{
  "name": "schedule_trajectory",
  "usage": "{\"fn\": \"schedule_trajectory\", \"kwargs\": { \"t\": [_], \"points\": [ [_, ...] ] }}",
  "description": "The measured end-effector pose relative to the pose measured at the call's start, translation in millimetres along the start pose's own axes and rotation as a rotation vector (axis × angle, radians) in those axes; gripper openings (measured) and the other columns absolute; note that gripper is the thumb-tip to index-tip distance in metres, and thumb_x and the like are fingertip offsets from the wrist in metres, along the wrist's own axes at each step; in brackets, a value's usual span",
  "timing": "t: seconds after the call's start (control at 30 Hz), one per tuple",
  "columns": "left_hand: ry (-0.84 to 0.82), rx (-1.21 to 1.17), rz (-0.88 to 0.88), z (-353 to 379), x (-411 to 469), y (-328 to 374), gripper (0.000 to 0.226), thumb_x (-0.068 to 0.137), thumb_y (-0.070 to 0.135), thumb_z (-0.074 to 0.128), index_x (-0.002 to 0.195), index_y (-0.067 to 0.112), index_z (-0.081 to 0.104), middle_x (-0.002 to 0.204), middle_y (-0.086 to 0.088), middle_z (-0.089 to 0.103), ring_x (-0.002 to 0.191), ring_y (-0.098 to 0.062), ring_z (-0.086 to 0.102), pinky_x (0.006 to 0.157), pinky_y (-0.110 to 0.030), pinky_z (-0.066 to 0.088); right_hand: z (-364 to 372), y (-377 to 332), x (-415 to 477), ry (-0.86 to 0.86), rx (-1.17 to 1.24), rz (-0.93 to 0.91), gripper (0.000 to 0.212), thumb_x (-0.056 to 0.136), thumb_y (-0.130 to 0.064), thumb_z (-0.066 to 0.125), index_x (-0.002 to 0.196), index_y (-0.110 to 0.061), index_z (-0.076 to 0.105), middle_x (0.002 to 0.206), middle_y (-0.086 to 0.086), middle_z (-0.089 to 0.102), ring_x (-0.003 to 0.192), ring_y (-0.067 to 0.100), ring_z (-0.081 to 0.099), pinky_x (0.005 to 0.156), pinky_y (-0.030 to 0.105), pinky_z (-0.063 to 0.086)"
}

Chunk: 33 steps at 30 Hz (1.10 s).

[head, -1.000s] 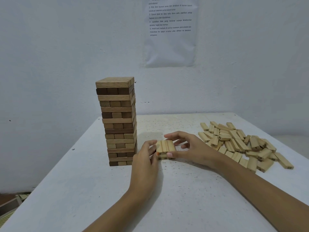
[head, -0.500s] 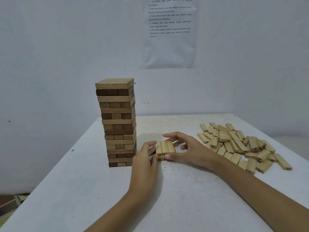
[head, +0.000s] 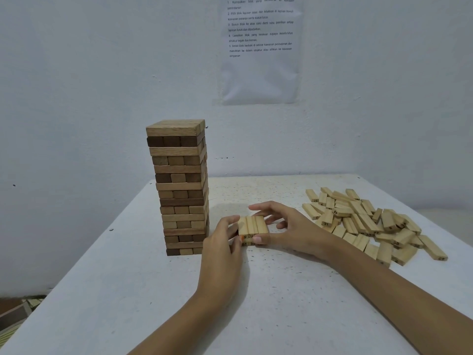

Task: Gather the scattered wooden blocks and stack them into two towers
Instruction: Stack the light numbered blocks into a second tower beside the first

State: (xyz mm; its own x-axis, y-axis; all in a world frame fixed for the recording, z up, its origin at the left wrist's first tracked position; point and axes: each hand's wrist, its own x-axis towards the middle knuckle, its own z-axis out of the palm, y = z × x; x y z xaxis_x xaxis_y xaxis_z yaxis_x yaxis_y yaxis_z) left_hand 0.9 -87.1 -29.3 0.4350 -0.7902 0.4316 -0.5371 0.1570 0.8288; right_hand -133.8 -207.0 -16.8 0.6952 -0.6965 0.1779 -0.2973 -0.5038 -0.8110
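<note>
Centrally, the left hand (head: 225, 242) and right hand (head: 294, 231) are both gripping a low stack (head: 252, 225) of pale blocks on the table (head: 153, 290). A tall tower (head: 180, 188) is standing just left, nearing the table's left edge. Bare tabletop is stretching toward the viewer. Loose blocks (head: 366, 221) are lying far right, one reading "31". A wall sheet (head: 259, 73) is showing numbered print, too small to read.

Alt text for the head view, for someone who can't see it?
The left hand and right hand hold a low stack of pale blocks on a white table. A tall tower stands just left of it; a loose pile of blocks lies to the right.
</note>
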Motion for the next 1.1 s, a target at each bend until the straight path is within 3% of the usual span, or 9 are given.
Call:
{"fn": "schedule_trajectory", "kwargs": {
  "t": [0.17,0.3,0.4,0.5,0.57,0.63,0.77,0.93,1.1],
  "points": [
    [0.011,-0.003,0.015,-1,-3,2,0.032,0.095,-0.001,0.050,0.120,0.017,0.055,0.119,0.004,0.061,0.101,0.003,0.055,0.079,-0.002,0.044,-1,0,-1,-0.030,-0.029,0.021,0.076,0.071,-0.035,0.084,0.135,-0.043,0.044,0.126,-0.022,0.053,0.111,-0.009,0.047,0.084,0.011,0.036],
    [0.036,0.088,0.069,0,-3,2,0.031,0.098,0.010,0.046,0.127,0.019,0.052,0.116,0.011,0.057,0.101,0.006,0.048,0.079,-0.003,0.042,-4,-3,-5,-0.027,-0.037,0.062,0.083,0.069,-0.039,0.084,0.139,-0.043,0.039,0.128,-0.019,0.049,0.115,-0.003,0.045,0.087,0.011,0.038],
    [0.046,0.172,0.167,0,-7,6,0.029,0.099,0.023,0.042,0.126,0.027,0.049,0.117,0.015,0.052,0.102,0.012,0.042,0.082,-0.001,0.031,-10,-10,-11,-0.037,0.023,0.098,0.072,0.075,-0.047,0.075,0.138,-0.043,0.041,0.127,-0.017,0.050,0.116,0.002,0.048,0.095,0.018,0.041],
    [0.060,0.249,0.324,-2,-12,12,0.037,0.091,0.040,0.035,0.121,0.026,0.052,0.114,0.024,0.049,0.103,0.013,0.039,0.091,0.000,0.022,-21,-24,-19,0.011,0.093,0.128,0.048,0.086,-0.058,0.053,0.132,-0.044,0.048,0.124,-0.016,0.055,0.112,0.007,0.055,0.092,0.024,0.043],
    [0.065,0.262,0.382,-4,-14,15,0.040,0.089,0.043,0.033,0.119,0.027,0.054,0.114,0.025,0.050,0.106,0.010,0.040,0.093,-0.004,0.022,-32,-33,-26,0.108,0.084,0.111,0.035,0.098,-0.050,0.040,0.126,-0.038,0.057,0.120,-0.012,0.061,0.107,0.009,0.059,0.091,0.027,0.049],
    [0.063,0.274,0.435,-4,-15,18,0.035,0.089,0.043,0.035,0.115,0.029,0.054,0.111,0.025,0.051,0.105,0.008,0.042,0.091,-0.010,0.025,-45,-40,-37,0.174,0.069,0.091,0.037,0.102,-0.042,0.034,0.117,-0.029,0.065,0.112,-0.008,0.066,0.100,0.009,0.062,0.088,0.027,0.051],
    [-0.060,0.272,0.494,1,-16,30,0.028,0.085,0.043,0.035,0.106,0.035,0.052,0.106,0.026,0.053,0.106,0.012,0.043,0.086,-0.020,0.036,-76,-42,-72,0.195,0.073,0.074,0.036,0.102,-0.033,0.040,0.105,-0.019,0.073,0.100,-0.001,0.073,0.084,0.009,0.065,0.079,0.024,0.051],
    [-0.288,0.299,0.551,24,-18,48,0.018,0.095,0.037,0.041,0.110,0.036,0.050,0.104,0.029,0.045,0.106,0.015,0.036,0.092,-0.011,0.028,-114,-19,-117,0.289,0.012,0.127,0.021,0.098,-0.018,0.054,0.097,-0.019,0.074,0.091,-0.002,0.074,0.078,0.005,0.064,0.073,0.017,0.049],
    [-0.376,0.270,0.565,69,-14,67,0.017,0.096,0.027,0.046,0.111,0.027,0.054,0.104,0.024,0.048,0.104,0.005,0.042,0.092,-0.012,0.030,-134,21,-145,0.397,-0.157,0.191,0.026,0.091,-0.003,0.059,0.085,-0.022,0.075,0.084,-0.009,0.072,0.073,0.002,0.061,0.060,0.007,0.040]
  ]
}}
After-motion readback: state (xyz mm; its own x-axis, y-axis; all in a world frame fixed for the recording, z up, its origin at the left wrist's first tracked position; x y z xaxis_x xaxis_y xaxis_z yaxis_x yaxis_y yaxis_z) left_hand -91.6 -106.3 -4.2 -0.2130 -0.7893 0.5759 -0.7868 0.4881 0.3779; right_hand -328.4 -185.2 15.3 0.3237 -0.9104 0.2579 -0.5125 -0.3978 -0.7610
